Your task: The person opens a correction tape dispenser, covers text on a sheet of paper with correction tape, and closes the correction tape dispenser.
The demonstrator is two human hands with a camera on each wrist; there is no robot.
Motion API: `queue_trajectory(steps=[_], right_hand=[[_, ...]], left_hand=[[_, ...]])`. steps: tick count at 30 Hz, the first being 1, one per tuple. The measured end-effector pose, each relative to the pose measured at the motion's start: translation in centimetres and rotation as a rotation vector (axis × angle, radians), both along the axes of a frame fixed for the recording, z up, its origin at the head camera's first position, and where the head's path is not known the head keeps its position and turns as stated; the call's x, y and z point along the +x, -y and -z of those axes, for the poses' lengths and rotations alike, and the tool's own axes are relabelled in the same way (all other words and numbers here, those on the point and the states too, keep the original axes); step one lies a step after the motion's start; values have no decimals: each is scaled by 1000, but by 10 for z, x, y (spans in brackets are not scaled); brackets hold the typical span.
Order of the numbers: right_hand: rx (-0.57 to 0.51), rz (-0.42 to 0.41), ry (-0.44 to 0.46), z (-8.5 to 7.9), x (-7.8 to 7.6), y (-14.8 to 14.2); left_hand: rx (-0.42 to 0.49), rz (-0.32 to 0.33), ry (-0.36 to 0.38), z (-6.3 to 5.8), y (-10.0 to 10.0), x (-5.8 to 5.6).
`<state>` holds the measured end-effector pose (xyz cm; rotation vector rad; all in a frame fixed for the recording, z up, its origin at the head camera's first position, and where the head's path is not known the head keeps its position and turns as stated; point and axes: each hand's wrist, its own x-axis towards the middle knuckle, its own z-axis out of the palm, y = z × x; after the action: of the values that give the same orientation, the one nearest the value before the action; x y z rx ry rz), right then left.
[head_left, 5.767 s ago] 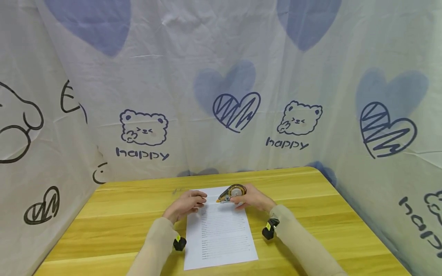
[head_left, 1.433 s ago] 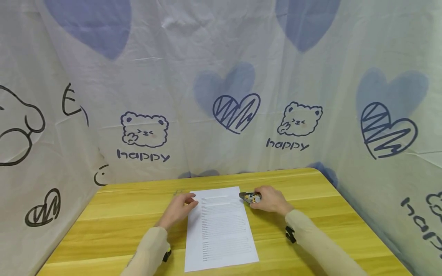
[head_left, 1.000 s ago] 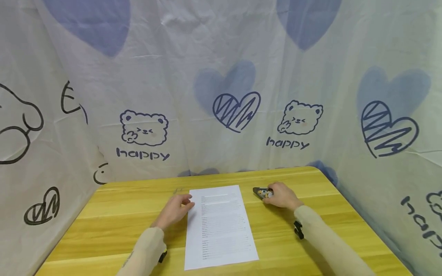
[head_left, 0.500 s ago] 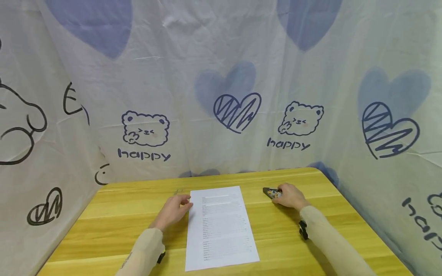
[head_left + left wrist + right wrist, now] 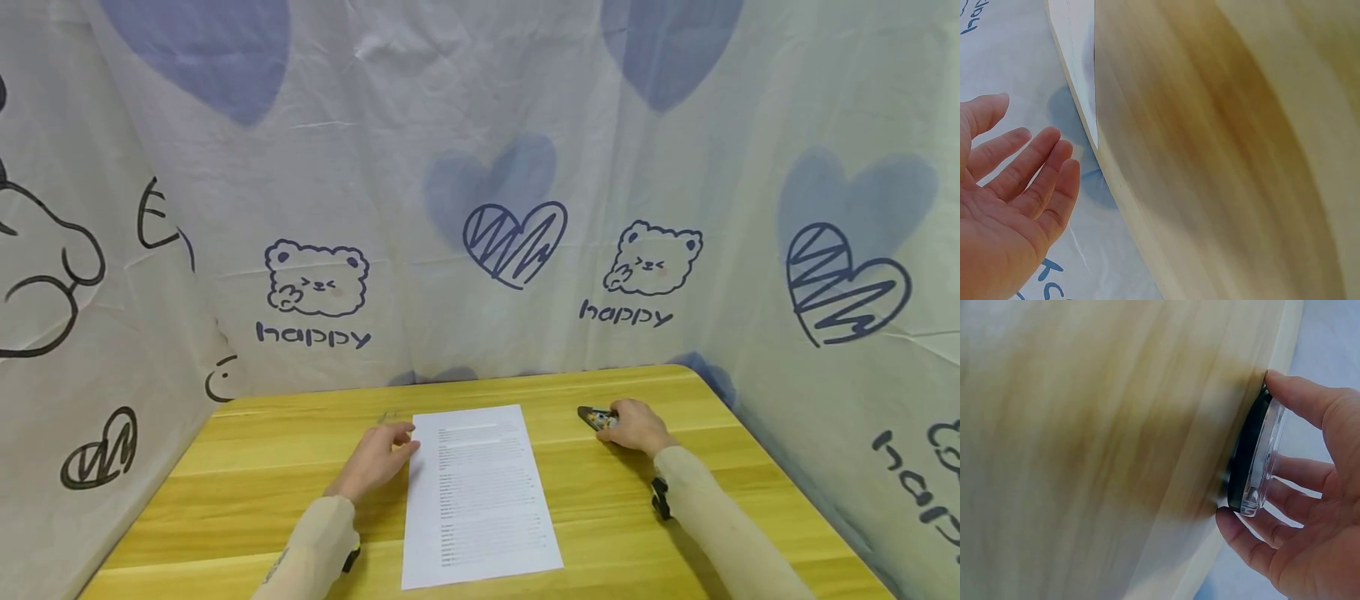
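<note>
My right hand (image 5: pixel 637 427) holds a correction tape dispenser (image 5: pixel 597 418) on the table, right of the paper. In the right wrist view, the thumb and fingertips of the hand (image 5: pixel 1316 481) pinch the dispenser (image 5: pixel 1252 450) by its edges, its dark face toward the wood and its clear side toward the palm. My left hand (image 5: pixel 375 454) is beside the upper left edge of a white printed sheet of paper (image 5: pixel 487 500). Its fingers are relaxed and hold nothing, as the left wrist view of the hand (image 5: pixel 1019 200) also shows. Two pale strips cross the sheet's upper lines.
The sheet lies flat on a yellow wood-grain table (image 5: pixel 247 467) with a rounded far right corner. White curtains (image 5: pixel 420 317) printed with hearts and bears hang behind the table and along both sides. A dark band (image 5: pixel 660 498) is on my right wrist.
My right hand has carried the correction tape from over the sheet's upper part rightward onto the table. The dispenser now lies flatter. My left hand has drawn back left off the sheet.
</note>
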<state>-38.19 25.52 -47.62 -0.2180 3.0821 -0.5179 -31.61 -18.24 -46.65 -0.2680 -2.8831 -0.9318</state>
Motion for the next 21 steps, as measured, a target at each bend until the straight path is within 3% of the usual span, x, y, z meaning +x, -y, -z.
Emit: queue_trajectory(steps=[9, 17, 21], right_hand=[[48, 21, 30, 0, 1, 2], [59, 10, 15, 2, 4, 4], [67, 12, -44, 4, 5, 7]], left_hand=[[-6, -8, 4, -1, 0, -1], [-83, -22, -32, -2, 3, 2], [-144, -14, -71, 0, 6, 2]])
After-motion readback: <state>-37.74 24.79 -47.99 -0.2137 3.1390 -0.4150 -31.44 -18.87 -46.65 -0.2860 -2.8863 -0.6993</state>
